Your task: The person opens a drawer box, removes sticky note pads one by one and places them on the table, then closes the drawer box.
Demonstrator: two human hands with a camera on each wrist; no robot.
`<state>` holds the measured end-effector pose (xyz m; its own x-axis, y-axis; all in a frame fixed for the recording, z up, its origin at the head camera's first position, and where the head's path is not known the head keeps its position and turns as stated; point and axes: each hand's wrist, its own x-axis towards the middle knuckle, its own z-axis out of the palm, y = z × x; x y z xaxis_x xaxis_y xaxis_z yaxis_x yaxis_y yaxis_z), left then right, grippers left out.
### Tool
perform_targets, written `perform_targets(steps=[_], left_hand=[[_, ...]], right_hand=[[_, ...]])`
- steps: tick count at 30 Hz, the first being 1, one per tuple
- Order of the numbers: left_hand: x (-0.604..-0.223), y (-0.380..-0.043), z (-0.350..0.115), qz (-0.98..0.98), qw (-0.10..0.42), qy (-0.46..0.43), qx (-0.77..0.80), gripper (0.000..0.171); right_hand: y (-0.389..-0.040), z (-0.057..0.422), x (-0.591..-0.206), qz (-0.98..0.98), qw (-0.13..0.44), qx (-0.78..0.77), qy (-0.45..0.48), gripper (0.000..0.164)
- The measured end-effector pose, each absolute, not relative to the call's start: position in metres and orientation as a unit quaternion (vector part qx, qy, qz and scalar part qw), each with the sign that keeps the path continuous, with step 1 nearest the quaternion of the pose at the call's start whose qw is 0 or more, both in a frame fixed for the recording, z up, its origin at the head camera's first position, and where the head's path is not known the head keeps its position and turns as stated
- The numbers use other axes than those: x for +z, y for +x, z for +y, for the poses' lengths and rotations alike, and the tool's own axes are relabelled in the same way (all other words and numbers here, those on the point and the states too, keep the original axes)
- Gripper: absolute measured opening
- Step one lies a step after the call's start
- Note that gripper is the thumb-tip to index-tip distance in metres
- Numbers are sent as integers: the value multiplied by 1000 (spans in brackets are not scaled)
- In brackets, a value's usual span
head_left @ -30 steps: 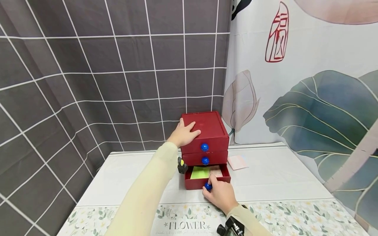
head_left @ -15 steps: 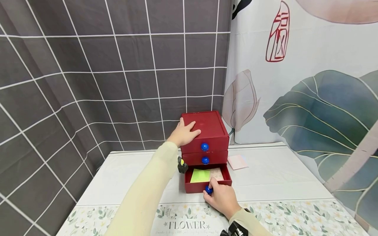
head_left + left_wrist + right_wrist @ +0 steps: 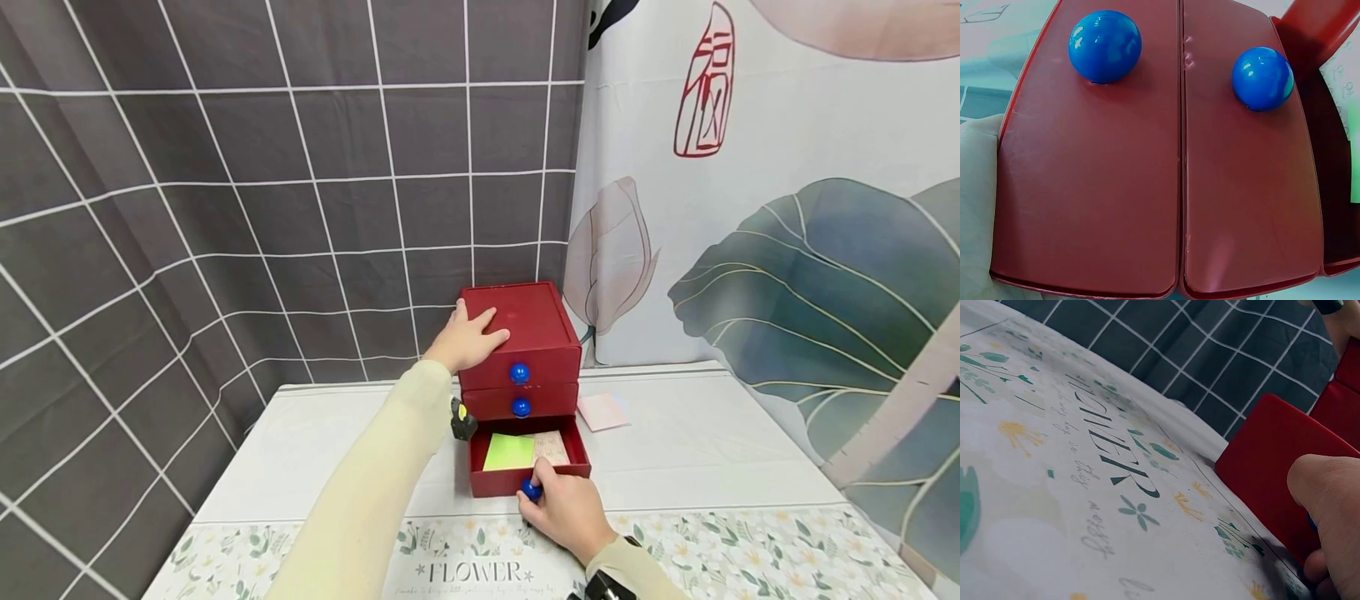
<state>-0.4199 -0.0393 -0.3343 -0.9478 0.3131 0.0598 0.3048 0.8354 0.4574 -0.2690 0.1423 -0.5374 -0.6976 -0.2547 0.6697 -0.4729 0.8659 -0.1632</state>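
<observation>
A red drawer box (image 3: 525, 312) with blue ball knobs stands at the back of the table. My left hand (image 3: 467, 340) rests on the left part of its top, fingers spread. The two upper drawers are closed; their round knobs (image 3: 1105, 47) show large in the left wrist view. The bottom drawer (image 3: 491, 483) is pulled out, holding a green paper pad (image 3: 510, 452) and a pale pink patterned paper (image 3: 551, 447). With thumb and fingers my right hand (image 3: 567, 508) pinches that drawer's blue knob (image 3: 531, 489), which is mostly hidden in the right wrist view.
Pink and bluish paper sheets (image 3: 602, 412) lie on the white table (image 3: 697, 450), right of the box. A flower-printed strip (image 3: 750, 546) runs along the front. A dark gridded curtain (image 3: 337, 217) hangs close behind, with a white printed curtain (image 3: 637, 100) to the right.
My right hand has drawn the bottom drawer a little further out toward me, showing more of the papers inside. The left hand has stayed put on the box top.
</observation>
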Motion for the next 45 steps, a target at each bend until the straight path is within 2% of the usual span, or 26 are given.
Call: perform_targets(steps=[4, 12, 20, 23, 25, 29, 32, 37, 45], left_hand=[[-334, -420, -39, 957, 9, 162, 240, 73], [-334, -420, -40, 957, 9, 160, 243, 73], [-332, -418, -39, 956, 12, 161, 245, 73], [-331, -417, -39, 956, 12, 162, 246, 73], [-332, -417, -39, 956, 11, 162, 244, 73], [-333, -418, -39, 957, 9, 161, 240, 72], [-334, -419, -39, 958, 8, 159, 240, 72], [-335, -420, -38, 958, 2, 160, 239, 72], [-335, -418, -39, 957, 5, 159, 244, 72]], right_hand=[[-266, 143, -536, -903, 336, 168, 206, 40], [-265, 145, -526, -911, 307, 158, 226, 39], [-277, 156, -497, -861, 388, 140, 299, 26], [-288, 161, -478, -856, 381, 135, 323, 13], [-298, 166, -466, -865, 340, 122, 348, 7], [-322, 174, -452, -881, 192, 110, 418, 16], [-337, 176, -449, -870, 110, 101, 469, 18], [-353, 170, -452, -850, 43, 73, 520, 25], [-362, 161, -460, -880, -43, 67, 469, 32]])
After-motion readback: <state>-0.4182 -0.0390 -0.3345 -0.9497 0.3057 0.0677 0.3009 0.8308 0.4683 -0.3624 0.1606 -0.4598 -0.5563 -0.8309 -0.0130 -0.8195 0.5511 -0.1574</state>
